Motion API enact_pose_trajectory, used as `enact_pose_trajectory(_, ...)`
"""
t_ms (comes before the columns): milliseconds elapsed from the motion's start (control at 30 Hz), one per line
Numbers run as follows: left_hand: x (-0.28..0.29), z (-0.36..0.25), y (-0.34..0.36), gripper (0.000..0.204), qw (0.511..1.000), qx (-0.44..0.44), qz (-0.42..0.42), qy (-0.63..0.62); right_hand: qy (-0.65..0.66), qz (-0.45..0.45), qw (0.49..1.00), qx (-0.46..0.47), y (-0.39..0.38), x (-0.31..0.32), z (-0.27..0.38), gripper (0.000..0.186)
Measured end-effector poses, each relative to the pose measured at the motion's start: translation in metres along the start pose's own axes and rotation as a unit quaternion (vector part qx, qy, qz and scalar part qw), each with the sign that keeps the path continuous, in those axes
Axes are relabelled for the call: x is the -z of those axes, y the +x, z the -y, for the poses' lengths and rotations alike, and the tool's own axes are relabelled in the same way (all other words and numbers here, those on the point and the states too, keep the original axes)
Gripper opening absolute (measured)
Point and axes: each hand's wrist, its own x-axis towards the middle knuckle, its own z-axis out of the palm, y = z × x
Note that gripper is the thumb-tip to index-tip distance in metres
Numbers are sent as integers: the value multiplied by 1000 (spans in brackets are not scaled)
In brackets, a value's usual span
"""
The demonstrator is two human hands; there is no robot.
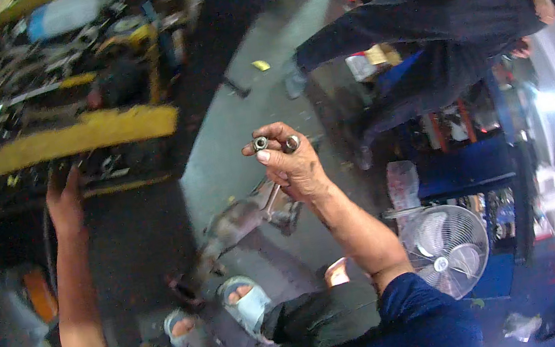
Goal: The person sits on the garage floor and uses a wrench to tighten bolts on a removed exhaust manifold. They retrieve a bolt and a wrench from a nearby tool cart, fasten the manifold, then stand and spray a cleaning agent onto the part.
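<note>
In front of me, my right hand (297,167) pinches a small metal socket (260,143) between thumb and fingers, its round opening facing up. A second round metal end (292,144) sticks up beside the fingers of that hand. Below the palm a thin metal shaft (271,200) slants down; whether it joins either piece I cannot tell. On the left, my left hand (67,208) reaches to the lower level of a yellow-edged rack (65,145). Its fingertips are dark and blurred among metal parts (111,164) there.
The rack's upper level carries jumbled tools and a blue-and-white bottle (66,15). A metal assembly (231,225) lies on the floor before my sandalled feet. A fan (445,252) stands to the right. Another person in dark clothes (413,24) is at the far right, near a blue shelf unit (463,167).
</note>
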Motion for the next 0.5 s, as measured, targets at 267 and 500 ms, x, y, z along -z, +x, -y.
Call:
enact_pose_trajectory(267, -4, 69, -27, 58, 988, 42, 126, 81, -59, -107, 989, 88, -16, 55, 25, 37)
enact_pose_trajectory(500, -7, 78, -47, 58, 988, 54, 119, 88, -71, -147, 981, 102, -10, 61, 14, 38)
